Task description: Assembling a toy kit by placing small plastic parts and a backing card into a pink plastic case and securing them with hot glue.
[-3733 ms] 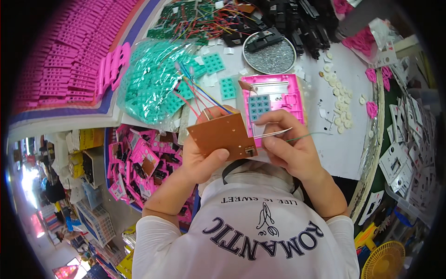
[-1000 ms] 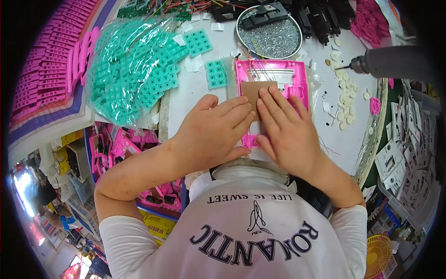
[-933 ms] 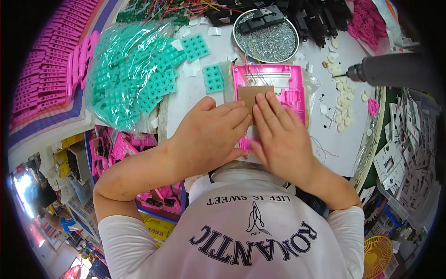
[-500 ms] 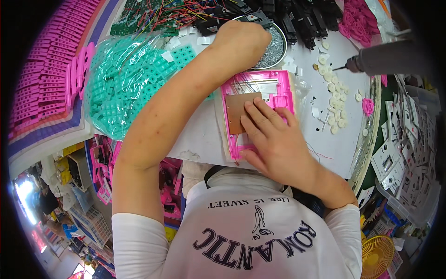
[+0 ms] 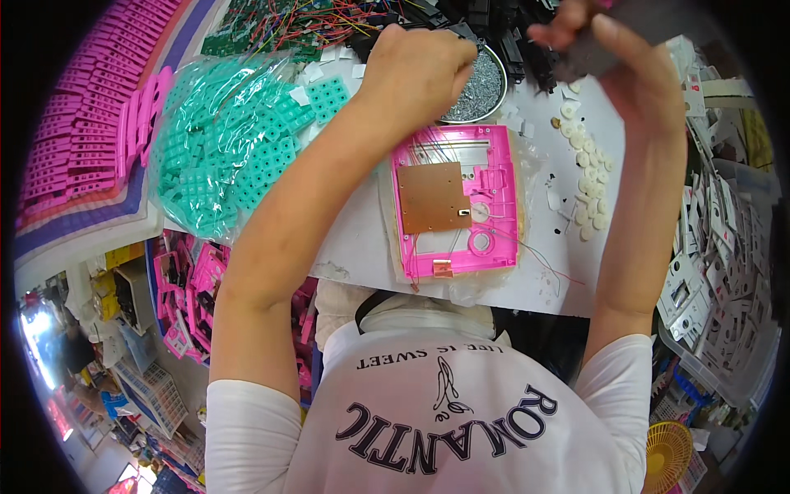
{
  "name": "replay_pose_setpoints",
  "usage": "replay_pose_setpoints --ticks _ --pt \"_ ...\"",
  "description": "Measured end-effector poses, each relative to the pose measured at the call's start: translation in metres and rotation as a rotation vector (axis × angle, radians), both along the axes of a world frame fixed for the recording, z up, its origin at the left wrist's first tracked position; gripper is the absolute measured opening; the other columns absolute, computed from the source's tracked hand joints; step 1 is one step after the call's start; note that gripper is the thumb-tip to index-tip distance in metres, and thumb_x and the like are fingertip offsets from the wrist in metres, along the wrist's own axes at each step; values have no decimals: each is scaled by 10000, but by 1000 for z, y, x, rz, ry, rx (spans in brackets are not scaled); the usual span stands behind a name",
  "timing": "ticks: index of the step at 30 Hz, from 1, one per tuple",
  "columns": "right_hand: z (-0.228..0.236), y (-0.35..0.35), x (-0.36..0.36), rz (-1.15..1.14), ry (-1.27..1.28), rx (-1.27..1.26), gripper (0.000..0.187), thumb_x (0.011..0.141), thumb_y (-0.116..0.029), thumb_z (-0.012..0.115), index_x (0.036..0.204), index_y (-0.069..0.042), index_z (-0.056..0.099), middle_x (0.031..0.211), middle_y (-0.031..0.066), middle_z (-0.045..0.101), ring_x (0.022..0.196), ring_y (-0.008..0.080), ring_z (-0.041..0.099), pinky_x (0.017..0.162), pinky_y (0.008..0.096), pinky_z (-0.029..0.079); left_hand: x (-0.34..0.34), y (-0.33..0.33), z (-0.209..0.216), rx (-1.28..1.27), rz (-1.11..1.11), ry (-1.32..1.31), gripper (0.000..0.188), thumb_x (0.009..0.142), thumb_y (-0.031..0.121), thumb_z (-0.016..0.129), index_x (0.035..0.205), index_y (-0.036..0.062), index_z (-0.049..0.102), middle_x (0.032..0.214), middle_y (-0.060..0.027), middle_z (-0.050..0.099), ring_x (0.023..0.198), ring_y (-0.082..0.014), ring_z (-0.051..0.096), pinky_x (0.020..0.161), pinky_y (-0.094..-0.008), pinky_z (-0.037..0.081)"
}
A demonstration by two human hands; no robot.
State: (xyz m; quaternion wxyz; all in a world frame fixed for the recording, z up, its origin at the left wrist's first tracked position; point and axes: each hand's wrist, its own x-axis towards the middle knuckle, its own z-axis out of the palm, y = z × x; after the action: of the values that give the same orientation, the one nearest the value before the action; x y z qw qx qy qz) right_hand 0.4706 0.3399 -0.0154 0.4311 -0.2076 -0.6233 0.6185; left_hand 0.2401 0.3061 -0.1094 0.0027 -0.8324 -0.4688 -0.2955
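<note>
My left hand [image 5: 420, 72] is at the left rim of a round metal bowl of small screws [image 5: 481, 92]. Its fingers are curled together, and whatever they pinch is hidden. At the upper right my right hand [image 5: 650, 86], blurred by motion, is wrapped round a dark grey electric screwdriver [image 5: 662, 20]. Between my arms lies a pink plastic casing [image 5: 504, 247], open side up. A brown circuit board [image 5: 432, 196] sits inside it, over its left half. Thin wires run from the casing, some at its top and some trailing right onto the table.
A clear bag of teal button pads [image 5: 222, 148] lies left of the casing. Small white round parts [image 5: 594, 181] are scattered to the right. Green circuit boards with wires [image 5: 271, 29] are behind, and pink parts [image 5: 90, 107] are stacked far left. White panels [image 5: 708, 272] fill a bin at right.
My right hand has left the circuit board and gone up and right to grasp the electric screwdriver. My left hand has shifted slightly left at the bowl.
</note>
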Motion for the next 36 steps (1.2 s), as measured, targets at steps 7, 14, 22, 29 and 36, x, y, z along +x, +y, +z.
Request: replay_pose_setpoints --ticks 7,14,22,29,36 --pt "-12 -94 -31 133 291 155 309 995 -249 532 1269 -110 498 657 -57 453 573 93 398 637 303 443 4 -118 13 -267 -106 -424 43 817 127 729 835 109 695 735 -25 668 690 -220 632 729 -365 397" --pt "-11 -118 -43 63 207 102 303 988 -305 626 1202 -140 489 653 -55 507 583 97 462 617 291 466 1 -134 13 -325 -86 -510 107 781 108 748 776 118 641 697 17 613 659 -181 582 726 -354 350" --pt "-20 -121 -52 30 199 79 293 963 -240 651 1158 -95 486 648 -20 499 575 106 460 572 310 431 -6 -143 8 -174 -75 -303 129 775 109 752 850 125 647 981 11 699 869 -165 654 877 -378 384" --pt "-52 -116 -60 -64 258 -38 275 875 -77 689 1074 22 528 796 59 605 676 111 577 661 270 519 -18 -170 -5 -224 -29 -69 109 865 108 715 892 96 611 1165 -20 713 1106 -168 668 929 -445 354" --pt "-69 -107 -65 -94 -116 273 216 926 -139 667 980 -47 479 683 50 544 567 126 503 587 326 488 -14 -175 -4 -234 10 -93 102 845 117 701 867 99 602 1138 -20 707 1111 -138 660 840 -399 334"
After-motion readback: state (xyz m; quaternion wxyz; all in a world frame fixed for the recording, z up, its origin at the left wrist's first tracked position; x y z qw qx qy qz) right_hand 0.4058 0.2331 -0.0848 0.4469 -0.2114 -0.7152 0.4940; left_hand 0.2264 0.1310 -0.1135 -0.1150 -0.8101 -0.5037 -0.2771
